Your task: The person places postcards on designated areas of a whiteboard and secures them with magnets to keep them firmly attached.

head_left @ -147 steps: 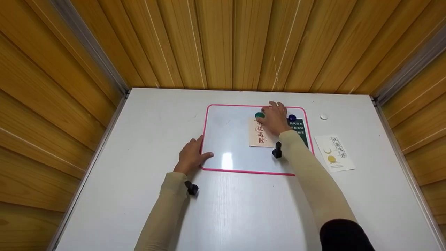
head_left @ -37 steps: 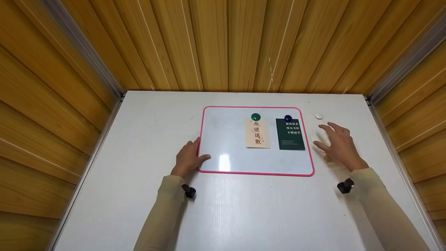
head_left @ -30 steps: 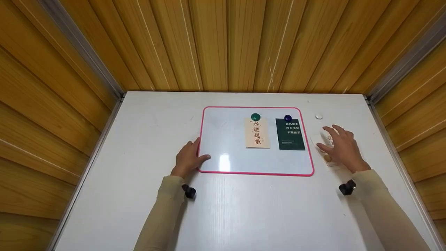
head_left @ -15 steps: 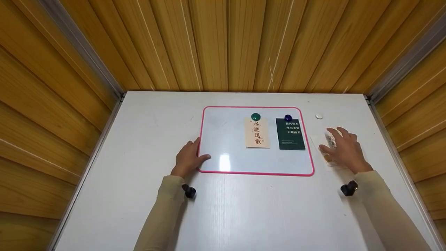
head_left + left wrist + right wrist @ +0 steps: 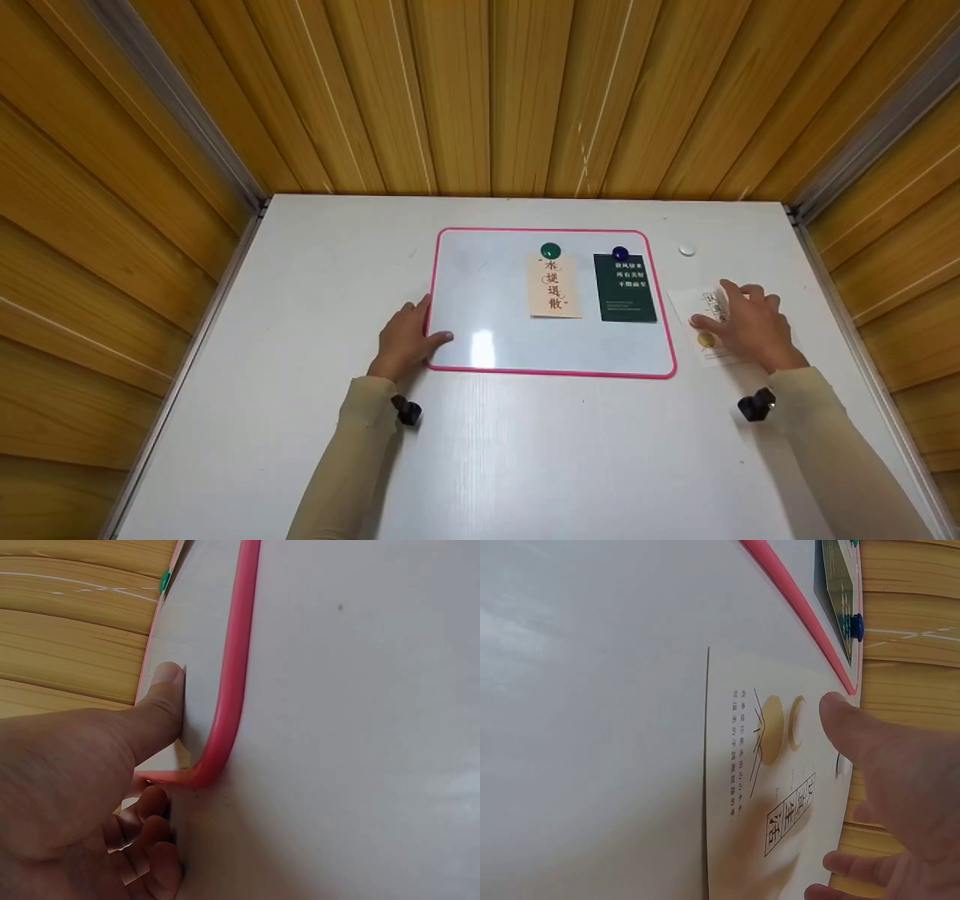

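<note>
My left hand (image 5: 405, 341) holds the left edge of a whiteboard (image 5: 480, 277) with a pink frame. In the left wrist view the thumb (image 5: 166, 694) lies over the board's face and the fingers curl beside its rim. To the right of the board, my right hand (image 5: 754, 322) is over a white card (image 5: 735, 735) printed with a yellow disc and characters, covering part of it. Its thumb and fingers are spread apart; contact with the card is unclear. A green magnet (image 5: 550, 251) sits at the top of a cream card (image 5: 553, 289), and a dark blue magnet (image 5: 620, 253) on a dark green card (image 5: 626, 292).
A white round magnet (image 5: 687, 250) lies on the white table (image 5: 510, 450), beyond the white card. Wood-patterned walls (image 5: 465, 97) rise behind the table and at both sides.
My right hand has left the green magnet on the cream card and moved right to the white card, then shifted slightly further right. The left hand stays at the board's edge.
</note>
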`<state>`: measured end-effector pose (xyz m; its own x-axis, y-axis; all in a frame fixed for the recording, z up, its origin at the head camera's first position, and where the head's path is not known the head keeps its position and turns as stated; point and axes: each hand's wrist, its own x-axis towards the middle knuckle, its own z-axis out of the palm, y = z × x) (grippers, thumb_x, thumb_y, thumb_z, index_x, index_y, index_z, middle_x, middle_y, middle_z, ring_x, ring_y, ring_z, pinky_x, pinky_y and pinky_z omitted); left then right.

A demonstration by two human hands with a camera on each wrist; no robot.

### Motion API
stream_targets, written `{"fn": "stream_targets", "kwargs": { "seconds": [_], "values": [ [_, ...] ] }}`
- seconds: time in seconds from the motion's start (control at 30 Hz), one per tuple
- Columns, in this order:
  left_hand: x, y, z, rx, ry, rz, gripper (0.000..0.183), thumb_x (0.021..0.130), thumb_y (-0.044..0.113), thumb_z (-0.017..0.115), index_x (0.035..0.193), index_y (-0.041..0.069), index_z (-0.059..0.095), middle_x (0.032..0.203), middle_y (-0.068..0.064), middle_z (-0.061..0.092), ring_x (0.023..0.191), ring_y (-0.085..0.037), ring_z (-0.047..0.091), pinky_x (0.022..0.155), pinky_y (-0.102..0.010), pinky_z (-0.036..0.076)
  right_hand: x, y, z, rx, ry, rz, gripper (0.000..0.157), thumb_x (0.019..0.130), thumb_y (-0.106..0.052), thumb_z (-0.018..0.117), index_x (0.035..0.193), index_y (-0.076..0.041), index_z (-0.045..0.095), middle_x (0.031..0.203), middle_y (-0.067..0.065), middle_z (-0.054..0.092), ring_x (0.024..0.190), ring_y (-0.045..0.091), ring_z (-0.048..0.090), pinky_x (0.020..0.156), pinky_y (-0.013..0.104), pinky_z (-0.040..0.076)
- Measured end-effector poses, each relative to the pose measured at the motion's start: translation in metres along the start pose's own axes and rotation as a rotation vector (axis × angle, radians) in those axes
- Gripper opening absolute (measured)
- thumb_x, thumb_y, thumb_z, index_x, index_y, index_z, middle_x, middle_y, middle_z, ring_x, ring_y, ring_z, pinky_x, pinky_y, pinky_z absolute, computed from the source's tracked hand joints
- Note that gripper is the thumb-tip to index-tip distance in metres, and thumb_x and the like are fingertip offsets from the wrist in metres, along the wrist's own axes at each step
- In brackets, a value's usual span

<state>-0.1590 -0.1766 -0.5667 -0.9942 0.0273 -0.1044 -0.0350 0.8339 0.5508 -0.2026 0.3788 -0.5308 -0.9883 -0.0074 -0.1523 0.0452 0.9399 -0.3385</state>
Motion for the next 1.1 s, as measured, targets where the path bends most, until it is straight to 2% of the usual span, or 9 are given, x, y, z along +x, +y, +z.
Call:
{"fn": "stream_targets", "kwargs": {
  "seconds": [0.53, 0.8, 1.1],
  "values": [
    [0.0001, 0.0005, 0.0004, -0.006, -0.001, 0.001, 0.091, 0.087, 0.042, 0.082, 0.159, 0.007, 0.038, 0.113, -0.016, 0.059, 0.094, -0.028, 0.052, 0.093, -0.047, 0.048, -0.0035, 0.0029, -0.0001, 0.012, -0.05, 0.02, 0.103, 0.09, -0.055, 0.074, 0.16, -0.001, 0.022, 0.147, 0.043, 0.026, 0.123, 0.062, 0.027, 0.093, 0.079, 0.034],
    [-0.0006, 0.0003, 0.0013, -0.02, -0.001, 0.002, 0.092, 0.087, 0.043, 0.082, 0.159, 0.009, 0.038, 0.114, -0.015, 0.06, 0.097, -0.028, 0.053, 0.094, -0.046, 0.048, -0.0064, 0.0038, 0.0005, -0.009, -0.08, -0.024, 0.097, 0.093, -0.052, 0.071, 0.157, 0.003, 0.024, 0.14, 0.045, 0.031, 0.116, 0.061, 0.032, 0.084, 0.077, 0.039],
    [-0.0011, 0.0019, -0.0007, -0.009, 0.001, 0.009, 0.09, 0.087, 0.042, 0.082, 0.159, 0.007, 0.038, 0.115, -0.016, 0.06, 0.096, -0.028, 0.054, 0.093, -0.046, 0.048, -0.0084, 0.0024, 0.0004, -0.03, -0.087, -0.047, 0.089, 0.094, -0.047, 0.072, 0.154, 0.004, 0.03, 0.133, 0.045, 0.035, 0.112, 0.06, 0.034, 0.082, 0.077, 0.04]
  ]
}}
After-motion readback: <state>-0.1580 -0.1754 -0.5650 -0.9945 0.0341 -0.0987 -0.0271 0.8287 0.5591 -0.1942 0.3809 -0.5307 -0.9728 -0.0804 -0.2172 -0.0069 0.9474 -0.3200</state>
